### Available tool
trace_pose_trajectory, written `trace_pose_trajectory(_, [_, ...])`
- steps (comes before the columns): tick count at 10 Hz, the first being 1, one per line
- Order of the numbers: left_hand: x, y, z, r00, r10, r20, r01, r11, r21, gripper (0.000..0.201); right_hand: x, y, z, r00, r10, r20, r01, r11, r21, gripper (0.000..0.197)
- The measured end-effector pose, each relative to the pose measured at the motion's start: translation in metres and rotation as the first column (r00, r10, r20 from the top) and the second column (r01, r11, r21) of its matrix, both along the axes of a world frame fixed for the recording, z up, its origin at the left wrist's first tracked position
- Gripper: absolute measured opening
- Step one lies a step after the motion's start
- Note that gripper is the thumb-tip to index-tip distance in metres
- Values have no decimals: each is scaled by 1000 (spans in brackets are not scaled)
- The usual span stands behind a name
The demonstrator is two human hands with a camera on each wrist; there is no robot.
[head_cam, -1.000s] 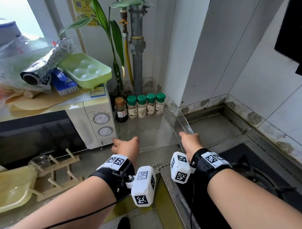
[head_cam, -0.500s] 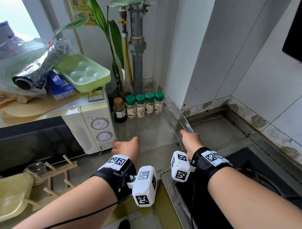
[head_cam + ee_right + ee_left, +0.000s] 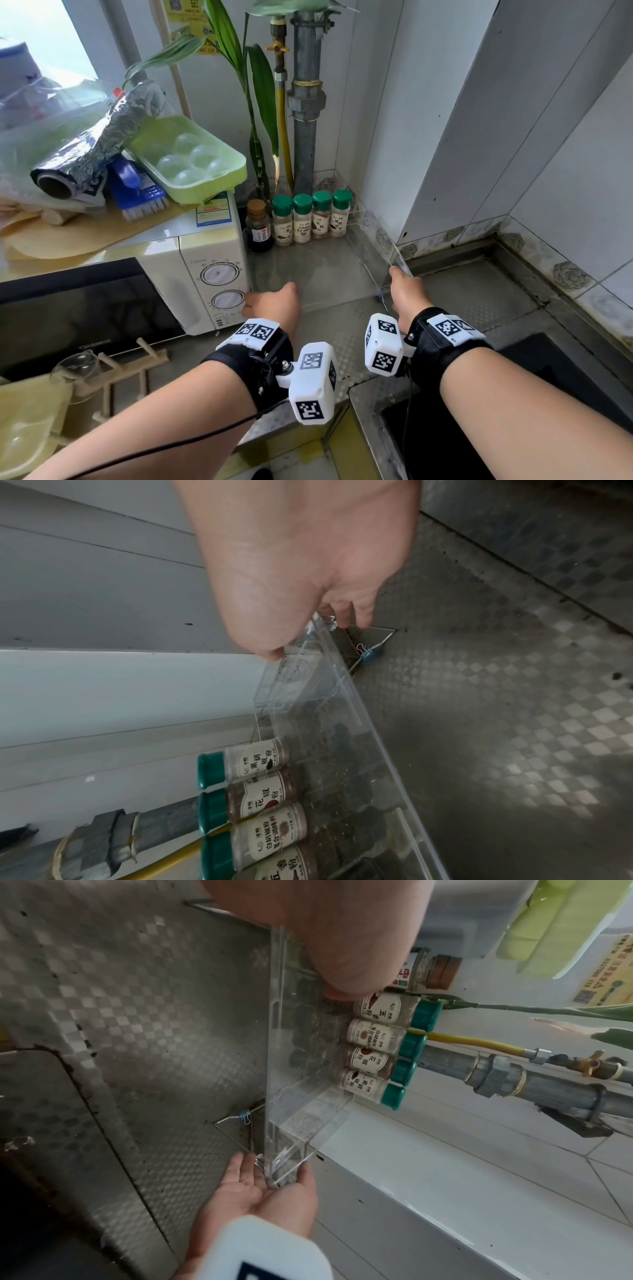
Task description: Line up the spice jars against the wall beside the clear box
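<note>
Spice jars are the smallest things in play, so the account begins with what surrounds them. A microwave bounds the work area on the left and a tiled wall on the right, with a steel counter beneath.

Between these a clear box is held at its two near corners, apparently so that it can be slid squarely toward the back. The right hand is closed on the near right corner, thumb on one side of the wall and fingers on the other, as the left wrist view shows. The left hand is set on the near left edge; how far its fingers are curled cannot be told.

Four green-capped spice jars are stood upright in a row, side by side, at the back by the grey pipe, labels turned forward, seen through the box; whether inside or behind it cannot be told. A brown-capped bottle is stood just left of them. The line-up is judged essentially made.

A small blue binder clip lies on the counter just beside the held corner.
</note>
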State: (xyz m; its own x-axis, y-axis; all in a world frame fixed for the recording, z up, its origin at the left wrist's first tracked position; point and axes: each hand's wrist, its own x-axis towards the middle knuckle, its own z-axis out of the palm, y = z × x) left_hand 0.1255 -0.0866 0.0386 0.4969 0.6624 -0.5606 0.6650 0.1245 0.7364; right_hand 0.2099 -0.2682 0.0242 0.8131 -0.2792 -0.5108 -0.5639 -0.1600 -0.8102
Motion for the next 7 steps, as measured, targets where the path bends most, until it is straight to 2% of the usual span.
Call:
trace_pose_trajectory(2, [10, 6, -2, 1000, -5, 0, 5, 999, -36, 86, 15, 2, -1, 1000, -11, 8, 11, 1000, -19, 57])
trace_pose_trajectory(3, [12, 9, -3, 999, -26, -29, 25, 999, -22, 80, 17, 7, -1, 999, -32, 10, 32, 999, 1, 58])
trace_pose_trajectory(5, [12, 12, -7, 999, -47, -24, 46, 998, -33, 85, 15, 8, -4, 998, -63, 21, 63, 998, -2, 60])
trace_pose_trajectory(6, [11, 17, -11, 996, -86, 6, 86, 996, -22, 85, 13, 4, -3, 998, -64, 20, 64, 998, 23, 63])
trace_pose_trajectory(7, [11, 22, -14, 987, -131, 88, 133, 991, -13, 73, 5, 5, 5, 997, -77, 29, 75, 996, 48, 60])
